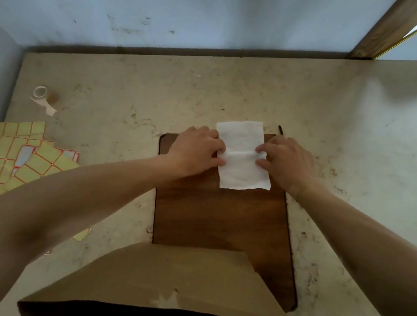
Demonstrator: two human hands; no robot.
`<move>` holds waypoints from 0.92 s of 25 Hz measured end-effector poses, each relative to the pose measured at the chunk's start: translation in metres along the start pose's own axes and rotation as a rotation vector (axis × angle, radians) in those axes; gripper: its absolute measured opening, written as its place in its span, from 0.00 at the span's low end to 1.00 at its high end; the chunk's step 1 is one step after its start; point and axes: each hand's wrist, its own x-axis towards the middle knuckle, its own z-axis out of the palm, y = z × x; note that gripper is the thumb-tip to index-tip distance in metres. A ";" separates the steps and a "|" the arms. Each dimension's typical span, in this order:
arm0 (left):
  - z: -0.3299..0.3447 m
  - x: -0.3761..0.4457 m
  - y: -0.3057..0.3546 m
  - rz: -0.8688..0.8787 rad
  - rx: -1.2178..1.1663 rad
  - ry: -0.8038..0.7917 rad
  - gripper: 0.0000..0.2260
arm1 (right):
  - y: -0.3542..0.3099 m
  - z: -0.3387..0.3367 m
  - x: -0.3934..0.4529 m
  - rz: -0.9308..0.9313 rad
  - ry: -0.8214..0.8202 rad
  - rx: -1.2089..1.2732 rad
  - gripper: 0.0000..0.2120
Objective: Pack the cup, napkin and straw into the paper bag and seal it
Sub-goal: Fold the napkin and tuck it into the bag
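Note:
A white napkin (pixel 243 155) lies on the far end of a dark wooden board (pixel 220 213). My left hand (pixel 195 150) pinches its left edge and my right hand (pixel 285 164) pinches its right edge, with a crease running between them. A brown paper bag (pixel 156 285) stands near me at the bottom of the view, its dark open mouth facing up. A thin black straw (pixel 280 130) pokes out beyond my right hand, mostly hidden. No cup is in view.
A roll of white tape (pixel 40 95) with a loose end lies at the far left of the beige marbled table (pixel 365 154). Sheets of yellow sticker labels (pixel 18 156) lie at the left edge. A pale wall and a wooden post (pixel 389 28) stand behind.

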 end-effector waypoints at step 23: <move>-0.064 -0.056 0.016 -0.114 -0.380 0.180 0.05 | -0.041 -0.068 -0.034 0.047 0.119 0.481 0.05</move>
